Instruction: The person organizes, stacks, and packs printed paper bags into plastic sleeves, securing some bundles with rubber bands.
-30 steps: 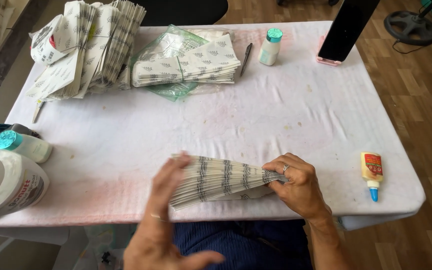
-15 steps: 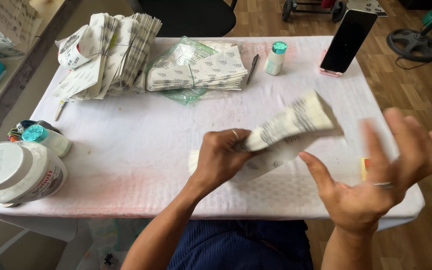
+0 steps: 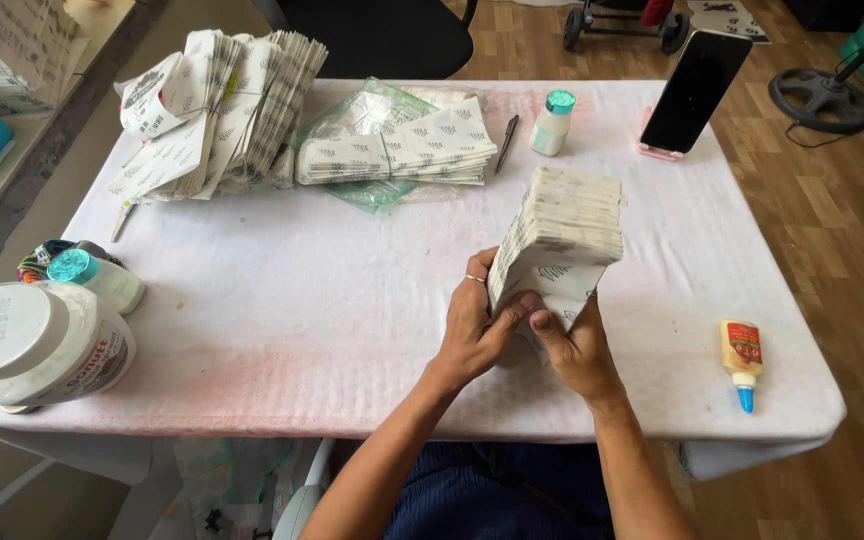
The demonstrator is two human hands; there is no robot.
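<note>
Both of my hands hold a thick stack of folded white paper bags (image 3: 564, 232) upright above the white-covered table (image 3: 282, 300). My left hand (image 3: 474, 325) grips the stack's lower left side, with a ring on one finger. My right hand (image 3: 570, 345) supports it from below on the right. The stack's folded edges face upward.
At the back lie a fanned pile of paper bags (image 3: 217, 105) and a flat stack on a plastic sleeve (image 3: 397, 150). A pen (image 3: 507, 142), small bottle (image 3: 552, 122) and propped phone (image 3: 692, 92) stand behind. A glue bottle (image 3: 740, 360) lies right; a big white jar (image 3: 37, 345) left.
The stack lay flat under both hands, then my left hand lifted it alone while my right hand swung free. Now both hands hold it upright.
</note>
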